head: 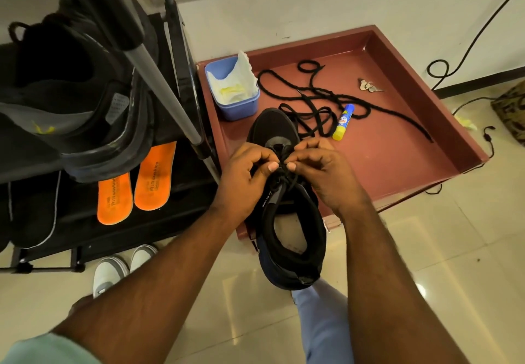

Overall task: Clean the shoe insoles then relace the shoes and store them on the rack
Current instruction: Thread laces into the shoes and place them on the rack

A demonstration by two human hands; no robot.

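A black shoe (289,233) lies with its toe on the maroon tray (397,162) and its heel over the floor. My left hand (244,176) and my right hand (326,173) meet over its eyelets, each pinching the black lace (282,164) threaded there. A loose black lace (326,102) sprawls across the tray behind the shoe. Two orange insoles (133,184) lie on a lower shelf of the black rack (159,62). Another black shoe (76,85) sits on an upper shelf.
A blue tub (241,105) holding white wipes stands at the tray's back left. A yellow and blue glue stick (342,123) and some keys (369,85) lie on the tray. White shoes (113,272) sit on the floor under the rack. Cables (454,62) run along the wall.
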